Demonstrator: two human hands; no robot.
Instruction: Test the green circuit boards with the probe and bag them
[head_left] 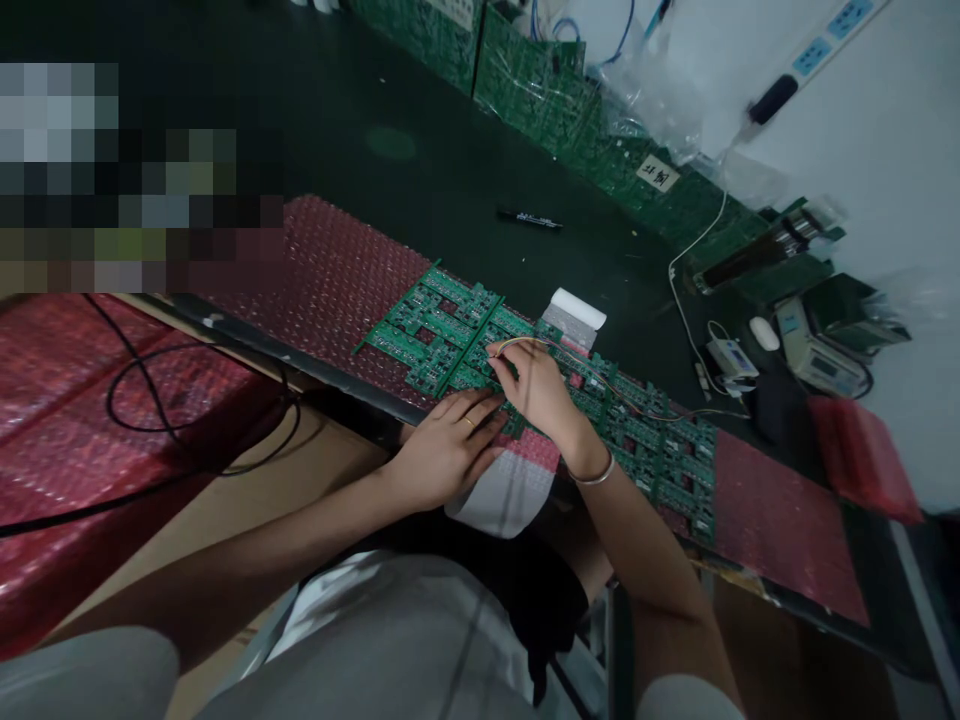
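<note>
Green circuit boards (420, 325) lie in a row on red bubble wrap (330, 270) along the table's near edge. My left hand (450, 445), with a ring on one finger, rests with fingers spread on the boards' near edge. My right hand (534, 388) is above the boards, thumb and index finger pinched on the end of a thin wire (619, 392). The wire runs right across the boards to a small white device (731, 358). A white sheet (506, 495) hangs over the near edge below my hands.
A black marker (529, 219) lies behind the boards. Wrapped green boards (525, 80) stand along the wall. At the right are a beige instrument (817, 350) and a red bubble-wrap stack (862, 455). A black cable (142, 370) loops at the left over red-wrapped material (67, 420).
</note>
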